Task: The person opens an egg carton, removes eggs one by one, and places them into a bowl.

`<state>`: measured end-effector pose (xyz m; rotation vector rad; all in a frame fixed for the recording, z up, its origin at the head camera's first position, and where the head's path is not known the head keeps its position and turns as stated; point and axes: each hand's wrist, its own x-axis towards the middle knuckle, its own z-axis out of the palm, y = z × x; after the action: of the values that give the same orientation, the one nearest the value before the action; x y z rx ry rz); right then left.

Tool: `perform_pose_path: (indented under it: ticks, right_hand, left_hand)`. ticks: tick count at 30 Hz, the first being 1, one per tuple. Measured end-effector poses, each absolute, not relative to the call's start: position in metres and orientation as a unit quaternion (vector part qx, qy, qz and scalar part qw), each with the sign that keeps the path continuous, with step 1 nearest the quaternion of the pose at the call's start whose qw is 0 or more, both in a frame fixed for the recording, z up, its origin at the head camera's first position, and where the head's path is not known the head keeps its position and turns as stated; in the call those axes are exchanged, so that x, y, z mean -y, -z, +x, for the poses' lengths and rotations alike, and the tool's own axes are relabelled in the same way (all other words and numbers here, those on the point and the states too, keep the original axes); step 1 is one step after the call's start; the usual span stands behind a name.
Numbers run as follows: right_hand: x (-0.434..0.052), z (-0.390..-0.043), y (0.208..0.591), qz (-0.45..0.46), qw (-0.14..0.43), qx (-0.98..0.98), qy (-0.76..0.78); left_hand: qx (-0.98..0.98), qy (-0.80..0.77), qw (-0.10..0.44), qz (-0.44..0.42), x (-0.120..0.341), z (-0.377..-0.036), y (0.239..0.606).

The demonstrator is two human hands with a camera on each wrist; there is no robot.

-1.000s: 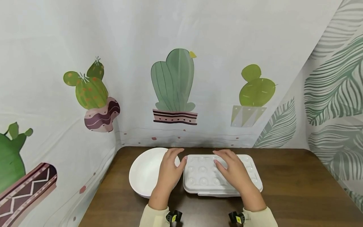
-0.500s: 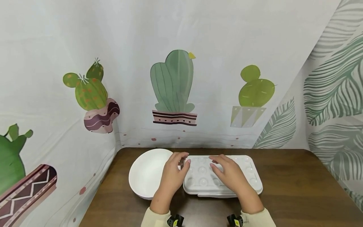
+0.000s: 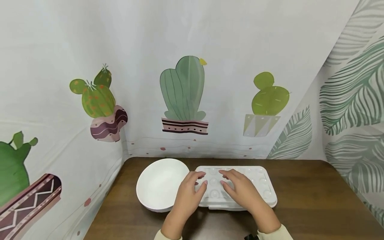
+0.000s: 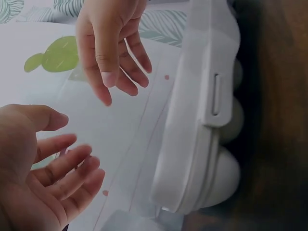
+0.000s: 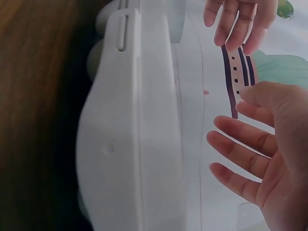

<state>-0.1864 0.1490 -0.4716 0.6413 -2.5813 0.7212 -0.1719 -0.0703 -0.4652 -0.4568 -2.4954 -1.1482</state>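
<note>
A white plastic egg box [image 3: 213, 200] with rows of round bumps on its lid lies closed on the table. My left hand [image 3: 188, 194] hovers over its left end with fingers loosely bent and holding nothing. Over the middle of the lid, my right hand [image 3: 242, 190] is held likewise, thumb and fingers apart. In the left wrist view the box's side [image 4: 185, 130] shows a clasp and rounded cups underneath, and both hands hang above the lid. The right wrist view shows the box wall [image 5: 120, 125] below the relaxed fingers.
Left of the egg box, a white bowl [image 3: 160, 186] stands on the brown wooden table [image 3: 306, 196], its right rim partly behind the left hand. A cloth printed with cacti [image 3: 189, 90] hangs behind the table's back edge.
The left hand has moved right and nearer, off the bowl toward the egg box. The right hand has shifted slightly left and nearer. The head view has tilted up slightly; bowl and box stay put.
</note>
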Motion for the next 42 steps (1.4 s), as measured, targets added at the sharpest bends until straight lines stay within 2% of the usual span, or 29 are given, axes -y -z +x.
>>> perform_pose_path:
  ticks: [14, 23, 32, 42]
  right_hand:
    - [-0.148, -0.17, 0.487, 0.241, 0.169, 0.921, -0.257]
    - [-0.148, -0.161, 0.496, 0.238, 0.151, 0.928, -0.243]
    - [-0.144, -0.157, 0.504, 0.242, 0.163, 0.926, -0.238]
    - [-0.14, -0.153, 0.507, 0.228, 0.12, 0.938, -0.23]
  left_hand:
    - [0.9, 0.369, 0.178, -0.148, 0.065, -0.151, 0.491]
    - [0.909, 0.359, 0.14, -0.158, 0.059, -0.138, 0.501]
    - [0.914, 0.341, 0.176, -0.133, 0.055, -0.132, 0.507]
    - [0.907, 0.403, 0.112, -0.045, 0.052, -0.126, 0.512]
